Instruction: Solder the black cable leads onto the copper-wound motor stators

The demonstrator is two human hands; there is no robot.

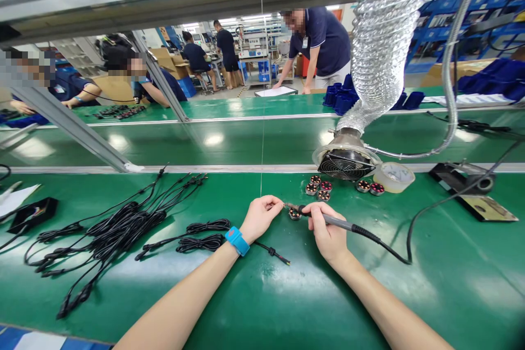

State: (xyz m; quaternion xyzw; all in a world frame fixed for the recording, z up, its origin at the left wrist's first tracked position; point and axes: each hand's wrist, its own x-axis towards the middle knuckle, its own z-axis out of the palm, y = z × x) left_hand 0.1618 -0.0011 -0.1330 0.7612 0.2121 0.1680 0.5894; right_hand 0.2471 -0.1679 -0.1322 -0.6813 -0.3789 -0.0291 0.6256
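Note:
My right hand (329, 231) grips a soldering iron (340, 222) like a pen, its tip pointing left over a small round motor coil (294, 214). My left hand (262, 217), with a blue wrist strap (237, 241), pinches the end of thin solder wire (262, 120) close to the iron's tip. This wire hangs down from above. Whether the tip touches the coil cannot be made out. Beneath the left wrist lies a black cable (273, 252) with bare coloured ends. Several more coils (324, 195) sit just beyond my hands.
Bundled black cables (123, 229) cover the left side. A fume extractor (346, 161) hangs from a foil duct (383, 27). To its right are a tape roll (394, 177) and an iron stand (471, 191). The iron's cord loops right. Several people work beyond the green belt (229, 142).

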